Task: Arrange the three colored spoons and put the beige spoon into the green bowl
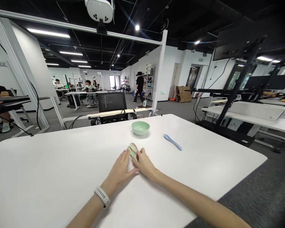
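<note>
— Workroom, open plan, with a white table (61,164) in front. What sits nearest?
— Two bare hands. Left hand (118,172), a white band (102,196) on its wrist, lies flat and open, its fingertips against a pale green spoon (132,152) with a cream-coloured bowl.
— Right hand (144,164)?
— Closed on that same spoon from the right, fingers curled over it. Spoon rests on the table between both hands, bowl end pointing far.
— Further out?
— A mint-green bowl (140,128) stands upright on the table, and a blue spoon (172,142) lies to its right, well apart from it.
— Beyond the table?
— A black office chair (112,103) just past the far edge, seen through an aluminium frame (161,72). Seated people (89,91) work at desks far left; one person in black (139,87) walks beside a shelving rack (147,83) at the back.
</note>
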{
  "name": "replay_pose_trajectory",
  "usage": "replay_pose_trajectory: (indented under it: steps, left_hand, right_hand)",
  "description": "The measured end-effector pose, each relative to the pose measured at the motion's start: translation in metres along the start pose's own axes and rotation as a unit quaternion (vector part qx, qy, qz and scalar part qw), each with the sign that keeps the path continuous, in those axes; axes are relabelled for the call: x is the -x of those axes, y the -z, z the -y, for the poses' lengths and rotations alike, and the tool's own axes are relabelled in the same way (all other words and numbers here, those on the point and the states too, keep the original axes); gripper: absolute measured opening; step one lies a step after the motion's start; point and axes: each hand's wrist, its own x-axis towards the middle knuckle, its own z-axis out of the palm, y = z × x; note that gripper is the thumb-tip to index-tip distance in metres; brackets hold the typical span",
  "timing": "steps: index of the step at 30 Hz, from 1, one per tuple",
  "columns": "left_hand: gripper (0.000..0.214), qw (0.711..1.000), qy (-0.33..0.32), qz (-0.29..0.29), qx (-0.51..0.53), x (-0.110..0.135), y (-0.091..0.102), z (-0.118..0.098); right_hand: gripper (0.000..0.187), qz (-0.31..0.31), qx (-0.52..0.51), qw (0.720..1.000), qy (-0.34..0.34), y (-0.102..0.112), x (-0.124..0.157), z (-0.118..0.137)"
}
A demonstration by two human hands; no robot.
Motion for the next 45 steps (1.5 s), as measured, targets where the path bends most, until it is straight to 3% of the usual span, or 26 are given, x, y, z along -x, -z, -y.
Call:
replay_pose_trajectory:
  steps: [4,7,12,16,20,28,34,41,45]
  left_hand:
    - [0.111,0.999,0.024,0.046,-0.003,0.0,0.003,0.0]
    - [0.111,0.998,0.008,0.056,-0.01,-0.004,0.003,-0.004]
    - [0.103,0.997,-0.038,0.065,-0.031,-0.02,-0.004,-0.017]
    - [0.081,0.997,-0.046,0.046,-0.04,-0.018,-0.008,-0.015]
    - [0.074,0.997,-0.048,0.007,-0.053,-0.005,-0.006,-0.009]
    - [0.077,0.997,-0.021,0.002,-0.081,0.003,-0.007,-0.009]
    - [0.074,0.995,-0.036,-0.016,-0.093,0.002,-0.016,-0.004]
    - [0.077,0.996,-0.015,0.013,-0.088,0.0,-0.013,-0.008]
    - [0.07,0.996,-0.028,0.0,-0.088,0.0,-0.014,-0.009]
  right_hand:
    - [0.022,0.003,-0.035,0.999,-0.007,0.002,0.001,0.002]
    - [0.032,-0.016,-0.061,0.998,-0.011,0.008,-0.004,-0.007]
    - [0.016,-0.068,-0.054,0.996,0.019,0.028,-0.014,-0.046]
    - [0.033,-0.08,-0.028,0.996,0.043,0.043,-0.013,-0.085]
    - [0.048,-0.105,-0.001,0.994,0.006,0.046,-0.014,-0.107]
    - [0.043,-0.114,0.024,0.991,-0.063,0.032,-0.016,-0.105]
    - [0.043,-0.137,-0.001,0.988,-0.074,0.027,-0.015,-0.107]
    - [0.043,-0.131,-0.01,0.988,-0.079,0.027,-0.015,-0.105]
    - [0.043,-0.134,-0.008,0.988,-0.083,0.027,-0.016,-0.104]
